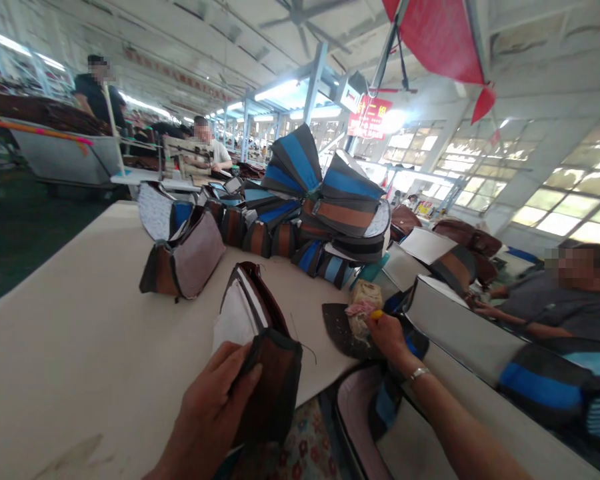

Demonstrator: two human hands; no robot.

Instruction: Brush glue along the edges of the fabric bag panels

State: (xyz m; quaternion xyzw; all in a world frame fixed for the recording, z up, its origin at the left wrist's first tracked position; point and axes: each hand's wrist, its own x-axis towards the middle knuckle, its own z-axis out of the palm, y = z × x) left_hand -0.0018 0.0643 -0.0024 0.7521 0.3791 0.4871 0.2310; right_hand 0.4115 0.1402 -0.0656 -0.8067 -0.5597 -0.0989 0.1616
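My left hand (215,400) grips the near end of a brown and dark grey bag piece (275,373), thumb on its outer side. The piece stands on edge at the front of the pale table, with white lining showing inside. Farther right, my right hand (387,337) is closed round a small yellow thing (377,315). Its fingers are by a pink and cream cloth (360,317), which rests on a dark curved scrap (337,327) beside a cream block (367,291).
A similar bag piece (195,257) stands on the table (80,320). Behind are piled blue, brown and grey pieces (347,200). More pieces (540,380) lie at right, near a seated person (555,300). Two other people (213,150) are at the back left.
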